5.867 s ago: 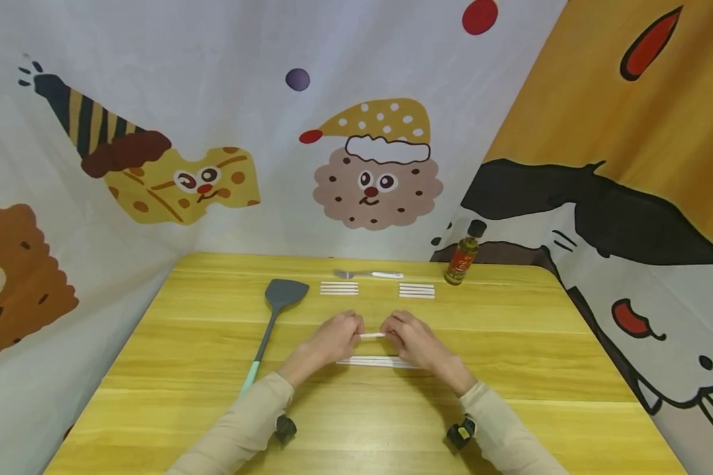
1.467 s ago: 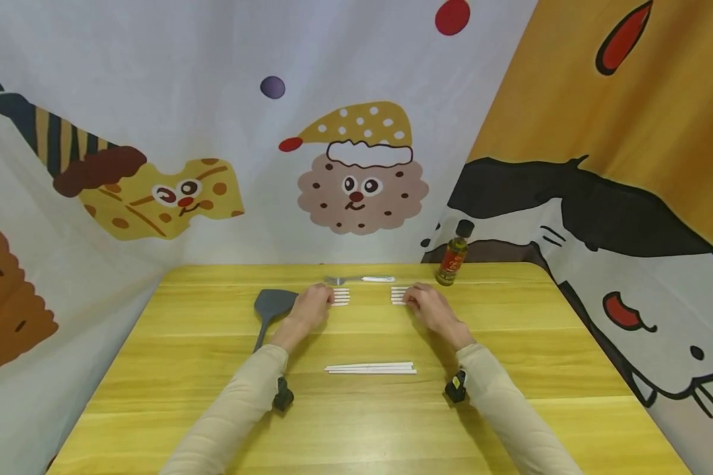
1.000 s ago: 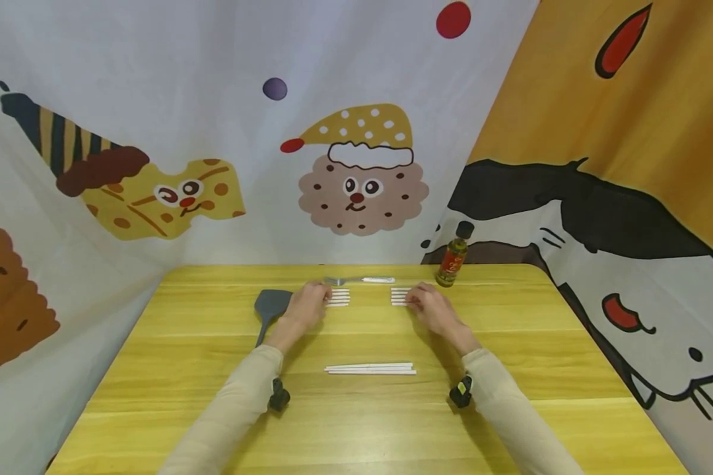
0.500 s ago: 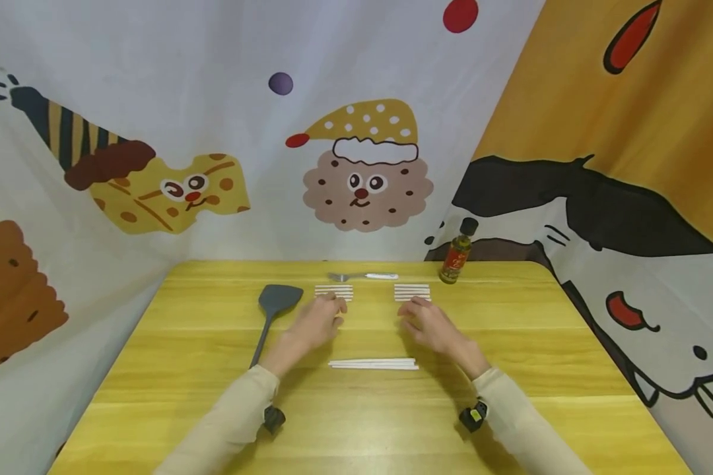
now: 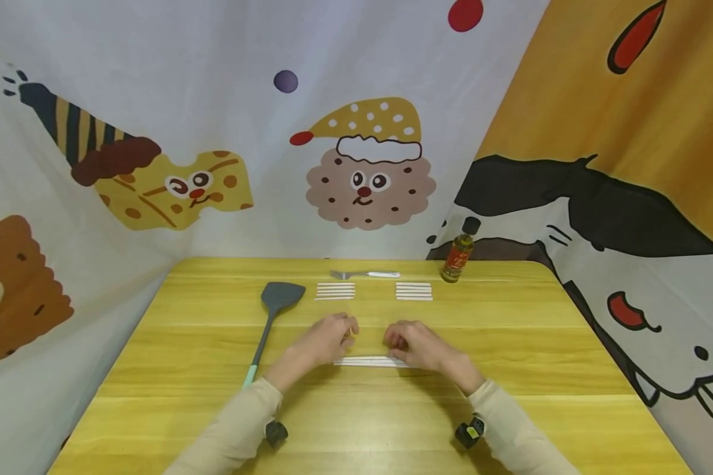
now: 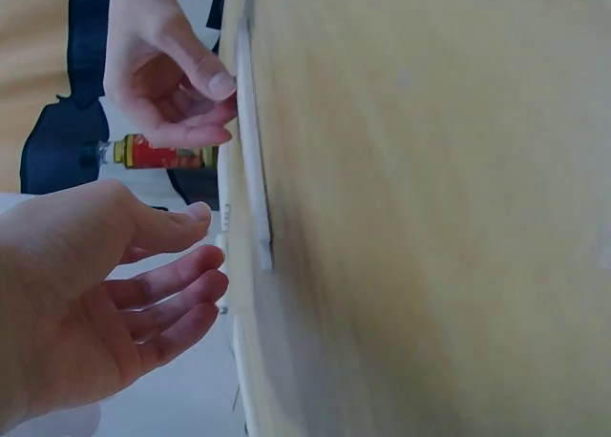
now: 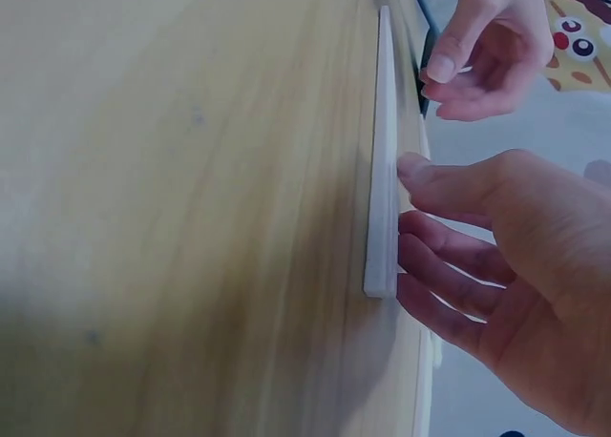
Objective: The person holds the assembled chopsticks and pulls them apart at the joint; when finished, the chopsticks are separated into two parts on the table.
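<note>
"Found the left hand [image 5: 328,338] how?"
"Saw fingers loosely bent, released; likewise the right hand [image 5: 420,344], just beside the sticks [image 5: 365,361]. Couldn't tell whether touching."
"Found those where?"
"Lay between the side edges of the worktop [image 5: 362,422], with stick rows [image 5: 335,291] nearer the far edge."

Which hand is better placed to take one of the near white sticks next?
Probably the right hand: its fingers appear close beside the white sticks, overlapping them in the head view. The left hand looks slightly farther away.
</note>
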A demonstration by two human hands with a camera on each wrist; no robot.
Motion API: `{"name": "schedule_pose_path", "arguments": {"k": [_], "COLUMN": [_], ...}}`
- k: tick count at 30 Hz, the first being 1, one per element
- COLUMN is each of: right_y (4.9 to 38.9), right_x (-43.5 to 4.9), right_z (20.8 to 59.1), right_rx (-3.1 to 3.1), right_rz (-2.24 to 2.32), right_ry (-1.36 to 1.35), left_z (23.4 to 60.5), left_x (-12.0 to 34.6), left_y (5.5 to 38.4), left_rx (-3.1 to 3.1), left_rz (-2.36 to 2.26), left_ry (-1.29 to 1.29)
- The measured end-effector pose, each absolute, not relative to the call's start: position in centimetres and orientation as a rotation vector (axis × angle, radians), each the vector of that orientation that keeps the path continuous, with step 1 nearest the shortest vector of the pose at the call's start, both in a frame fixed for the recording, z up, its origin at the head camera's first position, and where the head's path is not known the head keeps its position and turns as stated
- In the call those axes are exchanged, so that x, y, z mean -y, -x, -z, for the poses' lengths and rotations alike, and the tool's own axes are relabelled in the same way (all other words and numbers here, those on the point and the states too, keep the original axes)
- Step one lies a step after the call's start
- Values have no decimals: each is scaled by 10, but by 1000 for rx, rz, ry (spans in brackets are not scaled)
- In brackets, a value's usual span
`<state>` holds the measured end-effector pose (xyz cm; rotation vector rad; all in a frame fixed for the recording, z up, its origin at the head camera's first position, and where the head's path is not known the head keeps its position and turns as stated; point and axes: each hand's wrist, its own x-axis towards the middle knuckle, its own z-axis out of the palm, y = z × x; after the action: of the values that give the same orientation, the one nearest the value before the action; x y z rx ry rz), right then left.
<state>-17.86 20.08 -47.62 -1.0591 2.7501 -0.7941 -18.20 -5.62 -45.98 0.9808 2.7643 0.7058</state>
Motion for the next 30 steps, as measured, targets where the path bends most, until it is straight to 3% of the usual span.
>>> {"name": "schedule_pose_path", "arguments": {"k": [14, 30], "right_y": [178, 174], "right_x": [-201, -200], "right_z": [479, 483], "right_rx": [-2720, -2806], "right_rz": [839, 798], "right_ry": [1017, 1079], "left_z": [469, 475], "left_x": [43, 30], "left_y": [174, 177], "left_rx": [-2676, -2745], "left_rz": [-764, -650], "left_ry": [-1168, -1108]}}
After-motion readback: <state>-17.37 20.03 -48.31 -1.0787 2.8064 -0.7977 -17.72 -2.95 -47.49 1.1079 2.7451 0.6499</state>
